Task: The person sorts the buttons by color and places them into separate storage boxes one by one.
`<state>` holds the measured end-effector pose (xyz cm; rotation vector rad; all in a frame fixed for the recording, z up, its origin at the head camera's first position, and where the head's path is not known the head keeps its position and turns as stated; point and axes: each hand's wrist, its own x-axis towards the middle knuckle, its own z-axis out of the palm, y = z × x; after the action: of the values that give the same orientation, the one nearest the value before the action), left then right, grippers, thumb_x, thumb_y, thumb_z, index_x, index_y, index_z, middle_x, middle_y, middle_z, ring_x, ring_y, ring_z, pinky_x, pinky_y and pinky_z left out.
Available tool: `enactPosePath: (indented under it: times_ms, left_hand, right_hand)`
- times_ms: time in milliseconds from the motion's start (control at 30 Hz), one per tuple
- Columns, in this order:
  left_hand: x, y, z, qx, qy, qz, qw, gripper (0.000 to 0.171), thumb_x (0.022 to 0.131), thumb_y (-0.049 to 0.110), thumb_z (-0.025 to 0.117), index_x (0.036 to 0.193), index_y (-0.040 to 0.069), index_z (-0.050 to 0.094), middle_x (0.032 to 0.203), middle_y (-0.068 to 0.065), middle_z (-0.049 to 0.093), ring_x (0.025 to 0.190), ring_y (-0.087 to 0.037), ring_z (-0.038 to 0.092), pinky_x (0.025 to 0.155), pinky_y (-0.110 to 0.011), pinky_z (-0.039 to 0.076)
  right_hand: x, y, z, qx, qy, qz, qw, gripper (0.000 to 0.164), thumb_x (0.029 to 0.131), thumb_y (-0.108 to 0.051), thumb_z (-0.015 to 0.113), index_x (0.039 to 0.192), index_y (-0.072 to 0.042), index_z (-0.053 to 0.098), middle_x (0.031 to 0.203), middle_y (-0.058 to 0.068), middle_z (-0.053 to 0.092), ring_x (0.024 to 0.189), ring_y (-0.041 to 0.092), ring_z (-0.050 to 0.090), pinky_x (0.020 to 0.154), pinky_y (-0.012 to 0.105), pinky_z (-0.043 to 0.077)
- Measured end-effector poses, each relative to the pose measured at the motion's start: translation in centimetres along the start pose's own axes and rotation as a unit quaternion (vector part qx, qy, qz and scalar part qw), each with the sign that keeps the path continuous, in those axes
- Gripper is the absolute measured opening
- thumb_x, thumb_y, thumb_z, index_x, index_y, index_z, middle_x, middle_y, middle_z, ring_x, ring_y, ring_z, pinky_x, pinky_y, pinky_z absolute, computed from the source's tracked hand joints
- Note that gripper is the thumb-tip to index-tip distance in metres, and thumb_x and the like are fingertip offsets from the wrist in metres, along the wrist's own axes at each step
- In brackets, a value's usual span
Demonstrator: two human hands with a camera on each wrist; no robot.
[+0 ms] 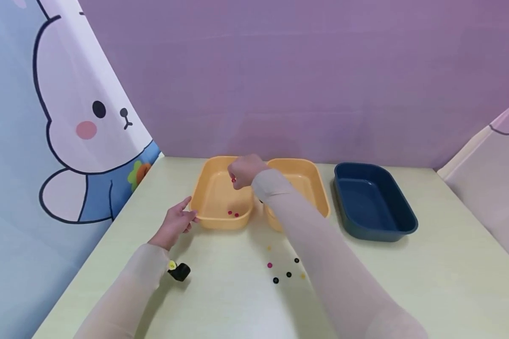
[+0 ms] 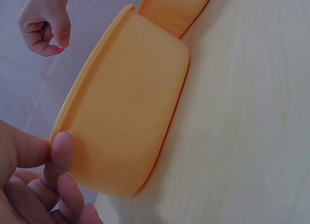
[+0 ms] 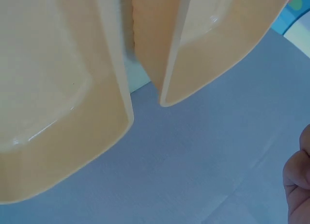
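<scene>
Over the left yellow bin (image 1: 222,223), my right hand (image 1: 247,170) pinches a small pinkish-red button (image 1: 233,180) between thumb and finger. In the left wrist view that button (image 2: 60,51) shows as a red speck at the fingertips of the right hand (image 2: 46,23). My left hand (image 1: 176,223) holds the same bin by its near left corner, thumb and forefinger on the rim. Two pink buttons (image 1: 230,213) lie on the bin's floor near its front. Only part of the right hand (image 3: 298,175) shows in the right wrist view, without the button.
A second yellow bin (image 1: 322,193) stands just right of the first, partly behind my right sleeve (image 1: 318,235). Farther right is a dark blue bin (image 1: 375,234). On the table lie a pink button (image 1: 269,265), black buttons (image 1: 289,274) and yellow ones (image 1: 303,276).
</scene>
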<state>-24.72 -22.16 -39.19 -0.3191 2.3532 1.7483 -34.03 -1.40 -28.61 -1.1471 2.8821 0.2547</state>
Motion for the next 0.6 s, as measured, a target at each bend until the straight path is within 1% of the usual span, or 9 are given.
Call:
enactPosePath:
  times_ms: [100, 200, 400, 600]
  left_hand:
    - [-0.2, 0.1, -0.1, -0.006, -0.001, 0.005, 1.0, 0.061, 0.101, 0.01, 0.046, 0.153, 0.005, 0.015, 0.068, 0.007, 0.061, 0.056, -0.011, 0.041, 0.055, -0.024, 0.037]
    - [-0.2, 0.3, 0.0, -0.005, -0.003, 0.005, 1.0, 0.061, 0.101, 0.01, 0.046, 0.153, 0.005, 0.015, 0.068, 0.007, 0.061, 0.056, -0.011, 0.041, 0.055, -0.024, 0.037]
    - [0.0, 0.2, 0.2, 0.005, 0.005, -0.003, 1.0, 0.061, 0.101, 0.01, 0.046, 0.153, 0.006, 0.016, 0.069, 0.006, 0.061, 0.057, -0.013, 0.042, 0.057, -0.024, 0.038]
    - [-0.3, 0.4, 0.2, 0.003, 0.005, 0.0, 1.0, 0.061, 0.101, 0.01, 0.046, 0.153, 0.006, 0.016, 0.068, 0.007, 0.06, 0.056, -0.012, 0.042, 0.056, -0.024, 0.038]
  right_hand:
    - [0.4, -0.3, -0.1, -0.004, 0.01, 0.005, 1.0, 0.008, 0.083, -0.022, 0.067, 0.09, -0.02, 0.071, 0.087, -0.008, 0.067, 0.08, 0.012, 0.059, 0.071, 0.036, 0.05]
    - [0.5, -0.3, 0.1, 0.007, 0.023, 0.016, 1.0, 0.01, 0.085, -0.023, 0.064, 0.092, -0.02, 0.072, 0.087, -0.009, 0.067, 0.079, 0.011, 0.059, 0.07, 0.036, 0.05]
    - [1.1, -0.4, 1.2, 0.014, 0.049, 0.045, 0.998, 0.011, 0.087, -0.026, 0.063, 0.092, -0.021, 0.072, 0.085, -0.01, 0.067, 0.077, 0.01, 0.058, 0.068, 0.035, 0.05]
    - [0.9, -0.6, 2.4, 0.031, 0.072, 0.072, 0.994, 0.01, 0.085, -0.025, 0.064, 0.089, -0.022, 0.073, 0.083, -0.011, 0.067, 0.074, 0.01, 0.06, 0.065, 0.034, 0.05]
